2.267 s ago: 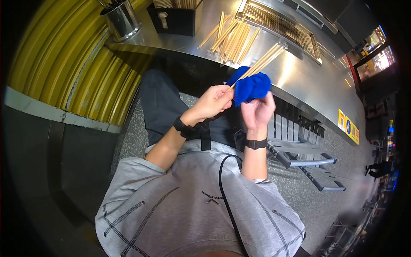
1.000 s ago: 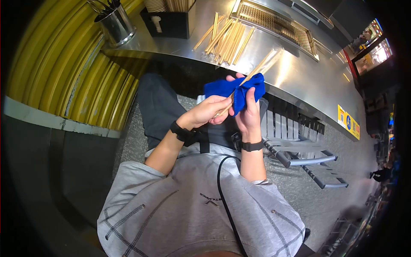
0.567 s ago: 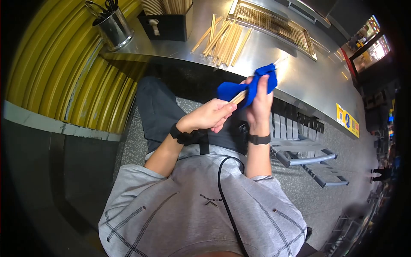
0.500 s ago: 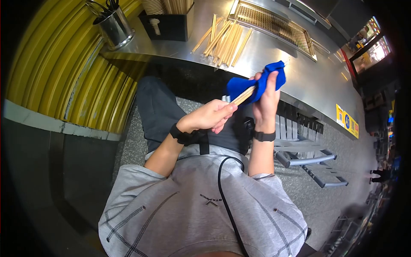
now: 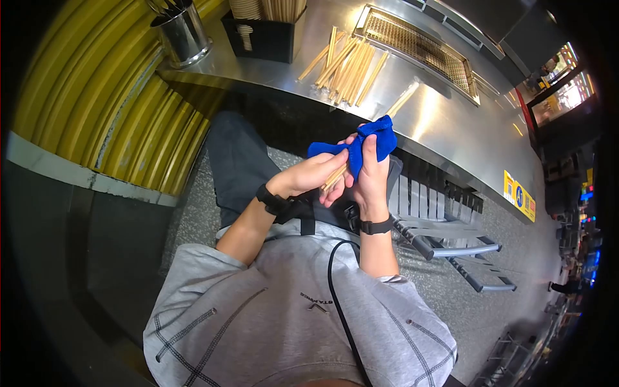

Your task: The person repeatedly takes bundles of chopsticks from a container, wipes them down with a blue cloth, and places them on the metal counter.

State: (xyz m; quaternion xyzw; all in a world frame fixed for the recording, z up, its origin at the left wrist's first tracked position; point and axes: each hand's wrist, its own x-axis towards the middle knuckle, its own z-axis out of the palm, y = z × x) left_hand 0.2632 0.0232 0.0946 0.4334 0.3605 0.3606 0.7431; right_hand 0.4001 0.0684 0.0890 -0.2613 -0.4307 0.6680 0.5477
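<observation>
A blue cloth [image 5: 380,137] is bunched around a pair of wooden chopsticks [image 5: 404,100], whose far ends stick out past it over the counter edge. My right hand [image 5: 371,169] is closed on the cloth, thumb on top. My left hand [image 5: 308,175] grips the near ends of the chopsticks, right beside the cloth and close to my right hand. Part of the chopsticks is hidden inside the cloth. On the steel counter [image 5: 438,122] lies a loose pile of several chopsticks [image 5: 351,71], some apparently in clear wrappers.
A black holder [image 5: 264,42] with cups and sticks stands at the back left, beside a metal canister [image 5: 180,39] of dark-handled utensils. A mesh-covered tray [image 5: 419,51] is set in the counter. Under the counter's right side stands a grey folding step stool [image 5: 445,242].
My right hand and the cloth have moved left and toward me along the chopsticks, closer to my left hand. More of the chopsticks' far ends now show beyond the cloth.
</observation>
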